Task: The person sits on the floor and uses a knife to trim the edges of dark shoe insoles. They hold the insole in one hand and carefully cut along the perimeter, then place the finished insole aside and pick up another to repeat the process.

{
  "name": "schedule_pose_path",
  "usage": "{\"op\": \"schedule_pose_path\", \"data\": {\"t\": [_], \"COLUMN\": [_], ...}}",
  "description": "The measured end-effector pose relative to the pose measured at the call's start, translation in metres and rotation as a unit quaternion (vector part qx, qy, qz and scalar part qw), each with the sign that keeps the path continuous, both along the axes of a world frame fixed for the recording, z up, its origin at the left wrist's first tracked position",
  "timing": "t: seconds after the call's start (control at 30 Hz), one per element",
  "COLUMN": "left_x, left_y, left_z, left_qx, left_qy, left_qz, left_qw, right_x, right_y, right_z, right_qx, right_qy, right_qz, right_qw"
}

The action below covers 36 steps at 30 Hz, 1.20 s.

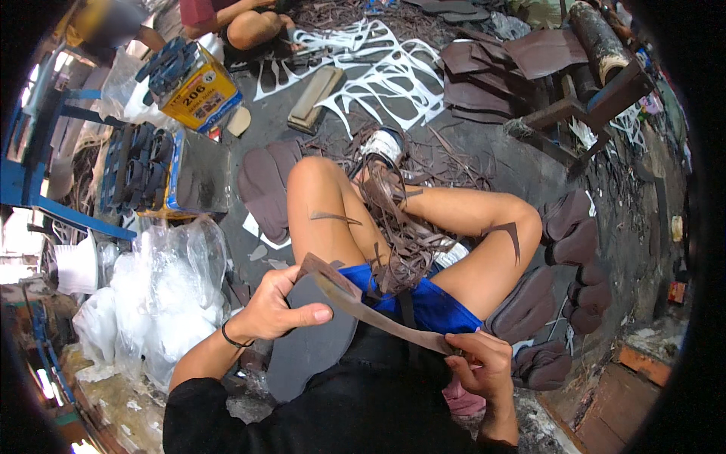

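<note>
My left hand (283, 306) is closed round the edge of a grey shoe sole (314, 340), with its thumb lying across the top. The sole is held over my lap. From its upper edge a long, thin brown strip (397, 324) runs down to the right. My right hand (484, 359) pinches the far end of that strip between thumb and fingers. The strip's upper end is wide and dark, and I cannot tell whether it is still joined to the sole. A tangle of brown offcuts (408, 261) lies between my legs.
Stacked brown soles (522, 303) lie at my right, others (268, 181) by my left knee. Clear plastic bags of white material (159, 303) stand at left, near a yellow box (200, 91). White cut-out sheets (386, 72) spread ahead. Another person's leg (253, 30) shows at the top.
</note>
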<state>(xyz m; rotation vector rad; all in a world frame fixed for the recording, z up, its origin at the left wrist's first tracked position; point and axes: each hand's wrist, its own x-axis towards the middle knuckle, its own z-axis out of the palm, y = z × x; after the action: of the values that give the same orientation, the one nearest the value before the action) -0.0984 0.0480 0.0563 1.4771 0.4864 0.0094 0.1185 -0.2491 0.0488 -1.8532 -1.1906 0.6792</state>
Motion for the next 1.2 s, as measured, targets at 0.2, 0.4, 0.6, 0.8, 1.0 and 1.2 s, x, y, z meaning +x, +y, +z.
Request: {"op": "schedule_pose_path", "data": {"t": [0.2,0.4,0.6,0.8,1.0,1.2], "left_x": [0.01,0.018,0.022,0.037,0.118,0.126], "left_y": [-0.031,-0.045,-0.053,0.007,-0.031,-0.063], "left_z": [0.003,0.004,0.006,0.006,-0.026,-0.073], "left_qx": [-0.004,-0.026,-0.126,0.032,-0.177,-0.454], "left_qy": [-0.021,-0.015,0.072,-0.126,-0.196,-0.201], "left_qz": [-0.081,-0.16,-0.174,0.377,0.415,0.306], "left_qw": [0.996,0.987,0.974,0.917,0.871,0.812], "right_x": [0.003,-0.013,-0.016,-0.014,-0.007,-0.03], "right_y": [-0.001,0.016,0.056,0.048,0.034,0.011], "right_z": [0.038,0.041,0.033,0.002,-0.02,-0.023], "right_qx": [-0.118,-0.146,-0.124,0.088,0.105,0.027], "right_qy": [0.105,0.176,0.231,0.328,0.221,-0.091], "right_qz": [0.024,0.025,0.053,-0.22,-0.291,-0.258], "right_qw": [0.987,0.973,0.964,0.914,0.925,0.962]}}
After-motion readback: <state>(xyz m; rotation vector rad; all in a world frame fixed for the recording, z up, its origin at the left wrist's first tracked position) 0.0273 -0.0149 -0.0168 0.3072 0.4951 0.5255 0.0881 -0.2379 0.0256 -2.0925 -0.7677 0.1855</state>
